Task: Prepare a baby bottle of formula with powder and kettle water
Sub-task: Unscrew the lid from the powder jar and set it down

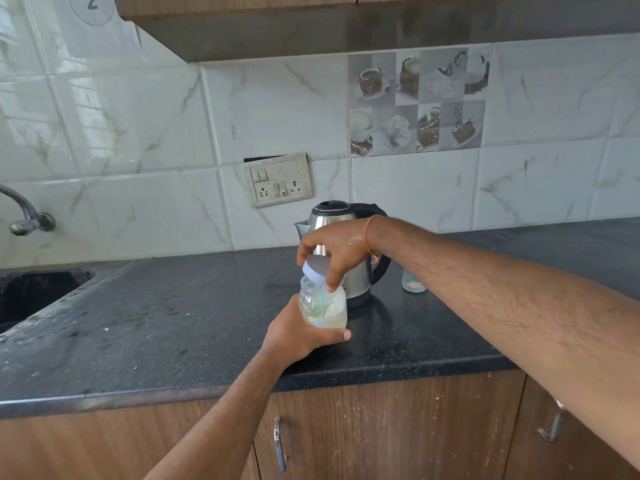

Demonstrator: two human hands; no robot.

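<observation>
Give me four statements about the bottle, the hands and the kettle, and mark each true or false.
1. The left hand grips the baby bottle near its base. True.
2. The right hand holds the kettle's handle. False: it grips the white cap at the bottle's top.
3. The kettle stands on the dark countertop behind the bottle. True.
4. The bottle is empty. False: pale, cloudy liquid fills its lower part.

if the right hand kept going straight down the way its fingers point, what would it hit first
The right hand grips the white cap, fingers pointing down. Straight on, the cap would probably meet the baby bottle held by the left hand; whether the cap is already seated is unclear.
</observation>
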